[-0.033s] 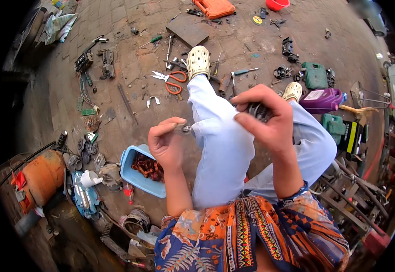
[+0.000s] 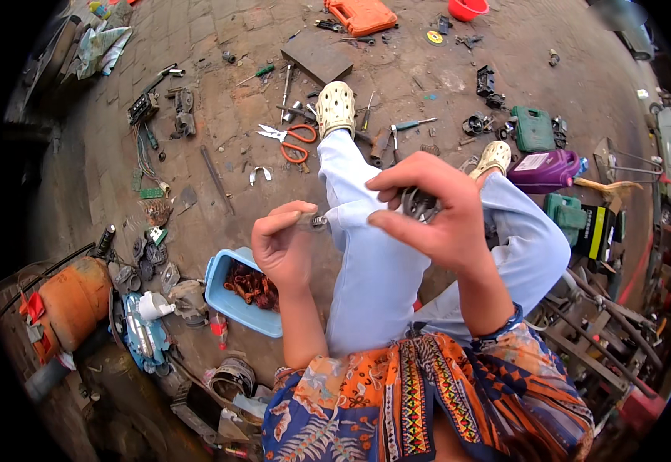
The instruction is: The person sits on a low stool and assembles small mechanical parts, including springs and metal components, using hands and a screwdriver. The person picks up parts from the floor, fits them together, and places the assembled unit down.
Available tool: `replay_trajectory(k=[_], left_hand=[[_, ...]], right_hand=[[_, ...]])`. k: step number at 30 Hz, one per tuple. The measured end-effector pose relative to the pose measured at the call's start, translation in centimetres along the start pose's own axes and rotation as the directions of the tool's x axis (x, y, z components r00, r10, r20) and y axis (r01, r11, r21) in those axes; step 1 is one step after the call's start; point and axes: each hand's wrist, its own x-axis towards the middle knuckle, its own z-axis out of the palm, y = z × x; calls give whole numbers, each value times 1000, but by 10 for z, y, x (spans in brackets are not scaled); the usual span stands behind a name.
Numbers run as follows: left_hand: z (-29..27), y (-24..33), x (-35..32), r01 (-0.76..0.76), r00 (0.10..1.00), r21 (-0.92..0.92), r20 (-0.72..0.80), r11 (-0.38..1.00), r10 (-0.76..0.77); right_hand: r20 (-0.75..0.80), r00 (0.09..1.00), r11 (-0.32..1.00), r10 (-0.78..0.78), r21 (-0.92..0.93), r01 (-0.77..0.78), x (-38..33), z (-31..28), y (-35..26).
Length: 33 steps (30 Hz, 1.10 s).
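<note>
My left hand (image 2: 280,250) is raised over my left knee, thumb and fingers closed in a pinch on a small shiny metal piece (image 2: 318,221), too small to name. To its right, my right hand (image 2: 451,219) curls its thumb and fingers around a dark, round metal part (image 2: 420,204) with ribs or slots. Its far side is hidden by the fingers. The two hands are apart, both above my light blue trousers (image 2: 374,285). Beside my left forearm stands a light blue plastic basin (image 2: 254,319) with reddish-brown copper wire scraps (image 2: 250,285) in it.
On the ground ahead lie orange-handled scissors (image 2: 289,142), a hammer (image 2: 380,142), screwdrivers and a flat metal block (image 2: 316,58). To the right are a purple jug (image 2: 543,171) and a green case (image 2: 534,128). An orange-brown tank (image 2: 73,304) lies at left among scrap parts.
My right hand has shifted left with the round part, closer to my left hand, and its fingers sit a little wider. My left hand has hardly moved.
</note>
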Motion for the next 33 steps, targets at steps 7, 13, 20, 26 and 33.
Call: replay_trajectory(k=[7,13,20,26,33], left_hand=[[15,39,-12,-6,1000,-26,-21,1000,5],[10,35,-30,96,995,-196,2,976,-98],[16,40,-31,96,995,-59,-30,994,-98],[-14,39,-36,169,976,-279,-87,945,-200],[-11,35,-40,252,968,-443,101,860,-232]], right_hand=[[-107,990,996,-93,-17,92,-16,33,-26],[-73,997,997,-32,70,37,-32,30,-38],[-117,990,995,-77,-66,70,-36,34,-33],[-214,972,987,94,150,-62,-36,21,-37],[69,912,709,404,607,-359,-47,9,-25]])
